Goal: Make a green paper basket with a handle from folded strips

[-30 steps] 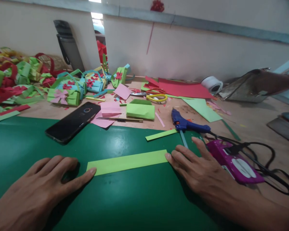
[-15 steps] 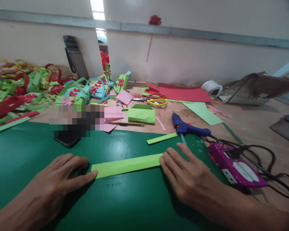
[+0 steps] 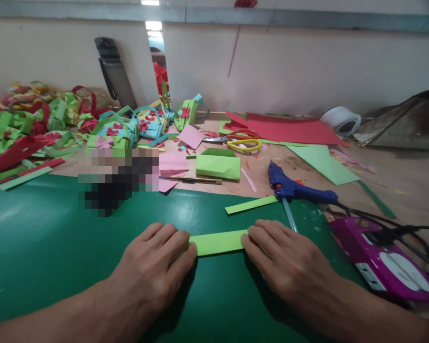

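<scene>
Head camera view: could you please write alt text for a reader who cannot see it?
A person's left hand and right hand touch a light green paper strip on a green surface. Beyond it lie a blue glue gun, scissors and flowered paper bags; a purple socket box is at right.

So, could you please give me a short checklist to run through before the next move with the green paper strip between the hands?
1. Left hand has its fingers on the wide green strip: ok, at its left side.
2. Right hand has its fingers on the strip's other side: ok.
3. Both ends of the wide green strip lined up: cannot tell, the fingers cover them.
4. Nozzle of the glue gun turned away from the hands: ok.
5. Glue gun hot: cannot tell from the picture.
6. Thin green strip well clear of the glue gun: not ok, its right end is right at the gun.
</scene>
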Tool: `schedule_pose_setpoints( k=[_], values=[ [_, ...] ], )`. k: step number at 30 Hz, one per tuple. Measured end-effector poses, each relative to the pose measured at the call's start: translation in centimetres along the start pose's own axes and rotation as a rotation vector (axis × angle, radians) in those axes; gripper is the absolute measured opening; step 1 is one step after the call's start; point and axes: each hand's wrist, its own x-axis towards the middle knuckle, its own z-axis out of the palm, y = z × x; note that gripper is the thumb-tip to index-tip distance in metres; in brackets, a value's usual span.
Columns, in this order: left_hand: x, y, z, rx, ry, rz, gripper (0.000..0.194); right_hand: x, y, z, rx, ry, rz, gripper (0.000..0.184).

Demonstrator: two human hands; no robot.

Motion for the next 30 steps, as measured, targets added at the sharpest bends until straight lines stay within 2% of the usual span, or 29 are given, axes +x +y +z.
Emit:
schedule_pose_setpoints(
  k=[2,6,10,15,20,30],
  values=[
    [0.4,-0.2,0.3,-0.025,-0.041,0.014,0.028,-0.1,0.2,0.0,0.074,0.004,0.014,0.025],
    [0.3,-0.7,0.3,-0.059,-0.018,0.000,0.028,-0.3,0.6,0.5,0.249,0.048,0.079,0.026],
    [0.4,-1.2,0.2,-0.132,-0.064,-0.134,0.024,-0.5,0.8,1.3,0.406,0.075,0.212,0.025],
    [0.6,-2.4,-0.1,-0.315,-0.167,-0.315,0.025,-0.2,0.8,1.5,0.515,0.029,0.395,0.024],
    [0.7,-3.3,-0.9,-0.330,-0.301,-0.380,0.024,0.3,1.1,1.3,0.513,0.033,0.444,0.025],
    [1.0,-3.6,-0.3,-0.251,-0.278,-0.394,0.026,0.9,1.3,1.3,0.402,0.009,0.438,0.023]
  ],
)
